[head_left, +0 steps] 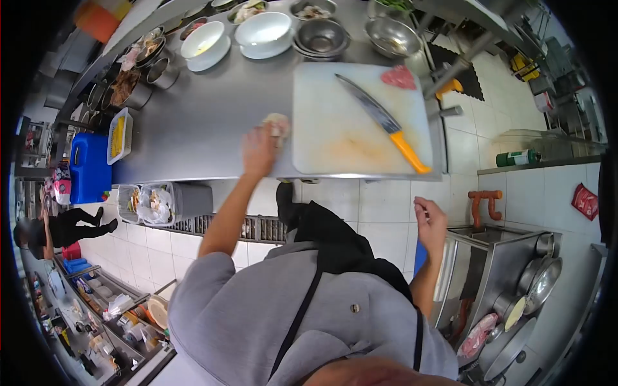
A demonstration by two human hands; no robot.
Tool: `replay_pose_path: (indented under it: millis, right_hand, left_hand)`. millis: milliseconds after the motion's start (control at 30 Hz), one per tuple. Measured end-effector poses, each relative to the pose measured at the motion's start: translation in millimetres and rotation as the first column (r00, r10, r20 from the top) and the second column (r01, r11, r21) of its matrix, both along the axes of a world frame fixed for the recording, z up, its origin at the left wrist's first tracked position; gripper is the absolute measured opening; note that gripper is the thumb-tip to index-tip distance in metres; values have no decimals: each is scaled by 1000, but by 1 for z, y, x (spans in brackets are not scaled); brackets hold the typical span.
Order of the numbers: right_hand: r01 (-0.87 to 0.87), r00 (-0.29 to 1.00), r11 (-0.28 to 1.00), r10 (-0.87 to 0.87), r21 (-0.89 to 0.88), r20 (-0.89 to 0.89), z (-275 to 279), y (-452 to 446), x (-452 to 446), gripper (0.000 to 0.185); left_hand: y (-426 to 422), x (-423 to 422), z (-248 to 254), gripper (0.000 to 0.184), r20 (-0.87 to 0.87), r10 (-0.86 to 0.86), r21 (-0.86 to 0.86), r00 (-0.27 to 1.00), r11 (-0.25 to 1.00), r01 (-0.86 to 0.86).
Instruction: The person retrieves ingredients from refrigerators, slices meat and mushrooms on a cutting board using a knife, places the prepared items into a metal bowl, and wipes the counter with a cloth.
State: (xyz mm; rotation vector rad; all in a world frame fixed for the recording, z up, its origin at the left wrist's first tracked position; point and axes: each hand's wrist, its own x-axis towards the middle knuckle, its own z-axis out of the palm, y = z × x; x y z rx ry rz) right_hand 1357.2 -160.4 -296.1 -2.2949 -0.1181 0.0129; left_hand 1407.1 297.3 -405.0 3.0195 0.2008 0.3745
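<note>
My left hand [259,152] is closed on a crumpled, pale cloth [277,125], pressed to the steel worktop just left of the white cutting board [315,122]. On the board lies a large knife [380,118] with a yellow handle, its blade pointing to the far left. A piece of raw red meat [399,77] sits at the board's far right corner. My right hand [431,222] hangs in the air below the board's near right side, with loosely bent fingers and nothing visible in it.
White bowls [264,29], steel bowls [322,37] and metal containers [131,90] line the back and left of the worktop [212,122]. A blue jug [90,167] stands at the left. Below is a grey bin [193,199]. Another person [58,230] stands far left.
</note>
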Motion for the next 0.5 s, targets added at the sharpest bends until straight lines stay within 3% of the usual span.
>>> replay_pose_path:
  millis: [33,133,200,233,333,367,400,467,500]
  right_hand:
    - [58,995,993,-48,104,-91,-13,-27,-12,18]
    - [104,987,992,-93,77,-131,-31,-94,-19,18]
    - [4,1000,994,-4,107,-1,-18,-121,-1,19]
    - [-13,1000,989,8,148,29,-7,-134,13,19]
    - [-135,991,975,129,179,47,16,-187,65,24]
    - [-102,994,979,94,176,49,16,-214,76,24]
    - [-96,995,989,98,110,-9,14,-238,91,26]
    - [-89,995,995,91,48,-46,0,-283,127,29]
    - [-37,998,999,35,-36,-48,-19,-312,133,30]
  left_hand:
    - [-2,-3,2,43,-1,52,-25,999,998,-52]
    - [0,0,10,34,-143,194,-68,971,976,-205]
    - [4,2,-3,37,24,188,-201,982,963,-179]
    - [-1,12,11,45,-189,329,-78,925,934,-348]
    - [8,32,25,50,-256,237,176,937,965,-196]
    - [4,33,38,53,-228,261,231,938,950,-208]
    - [-13,37,54,51,-212,429,154,878,902,-403]
    - [-108,42,107,49,195,437,38,878,891,-452]
    - [-149,55,121,47,334,378,-62,864,923,-380]
